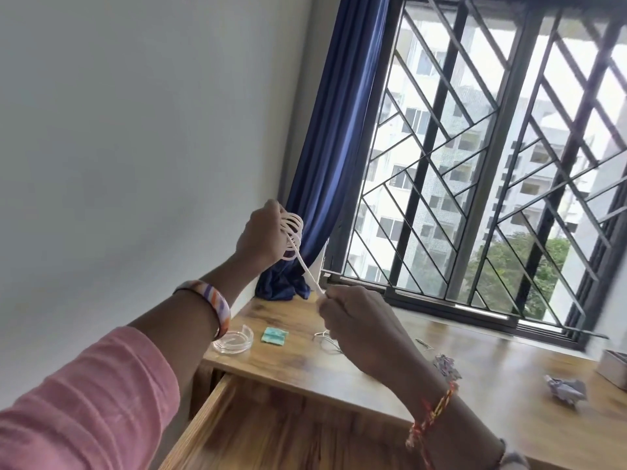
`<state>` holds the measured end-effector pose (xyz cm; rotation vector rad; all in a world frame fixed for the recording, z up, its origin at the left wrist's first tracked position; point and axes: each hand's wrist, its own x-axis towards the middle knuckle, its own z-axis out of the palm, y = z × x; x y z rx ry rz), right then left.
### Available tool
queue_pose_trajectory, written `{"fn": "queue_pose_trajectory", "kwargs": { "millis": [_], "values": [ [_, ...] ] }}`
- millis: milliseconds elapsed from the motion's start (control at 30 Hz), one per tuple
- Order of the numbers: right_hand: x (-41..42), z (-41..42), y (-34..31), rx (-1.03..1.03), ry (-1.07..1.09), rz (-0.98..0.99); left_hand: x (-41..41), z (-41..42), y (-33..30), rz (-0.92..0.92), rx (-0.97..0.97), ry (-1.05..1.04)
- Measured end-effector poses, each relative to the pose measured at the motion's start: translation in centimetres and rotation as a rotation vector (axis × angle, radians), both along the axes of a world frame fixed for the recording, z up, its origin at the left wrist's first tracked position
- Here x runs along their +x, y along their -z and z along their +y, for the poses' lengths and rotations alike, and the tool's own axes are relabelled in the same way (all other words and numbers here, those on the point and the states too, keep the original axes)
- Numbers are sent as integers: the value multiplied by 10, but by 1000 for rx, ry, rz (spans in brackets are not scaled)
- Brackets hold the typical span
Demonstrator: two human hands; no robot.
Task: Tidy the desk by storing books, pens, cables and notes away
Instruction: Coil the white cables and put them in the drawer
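Observation:
My left hand [259, 234] is raised above the desk's far left corner, with a white cable [292, 228] wound around it in several loops. A straight stretch of the cable runs down to my right hand [353, 320], which pinches its end. Another thin white cable [325, 339] lies on the wooden desk [291, 361], partly hidden behind my right hand. Two crumpled paper notes [566, 390] lie on the desk at the right. An open wooden drawer [271, 432] shows below the desk's front edge.
A clear glass dish [233, 341] and a small teal packet [274, 335] sit at the desk's left end. A blue curtain [325, 184] hangs at the corner beside a barred window [492, 164]. A grey box [614, 368] stands at the right edge.

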<state>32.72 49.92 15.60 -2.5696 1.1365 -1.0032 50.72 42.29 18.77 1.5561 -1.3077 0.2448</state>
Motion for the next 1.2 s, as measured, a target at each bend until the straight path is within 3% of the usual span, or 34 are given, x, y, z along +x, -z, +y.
{"fn": "queue_pose_trajectory", "kwargs": {
  "millis": [100, 167, 267, 333, 433, 500, 600, 667, 767, 933, 1067, 1200],
  "values": [
    [-8, -2, 6, 11, -56, 32, 8, 1, 1, -204, 168, -81],
    [-20, -12, 9, -27, 2, 107, 16, 1, 0, -244, 299, -21],
    [-49, -38, 14, -181, 243, 273, 26, 14, -4, -20, 455, 441],
    [-64, -57, 21, -289, 413, 285, 22, 33, -4, 105, 547, 781],
    [-60, -74, 29, -316, 505, 147, -2, 46, 3, 276, 550, 1147],
    [-40, -75, 31, -285, 431, -10, -27, 47, 5, 428, 410, 1269],
    [-5, -63, 30, -182, 306, -87, -55, 46, -7, 747, 96, 1062],
    [10, -52, 31, -171, 242, -75, -58, 41, -14, 828, -41, 865],
    [12, -39, 31, -253, 203, -28, -43, 26, -14, 693, -22, 527],
    [11, -39, 27, -502, 243, 68, -27, 12, 11, 143, 130, -24],
    [14, -48, 27, -540, 226, -81, -34, 17, 25, -64, 112, -156],
    [20, -52, 26, -313, 102, -483, -35, 20, 22, -56, 3, -78]
  ]
}}
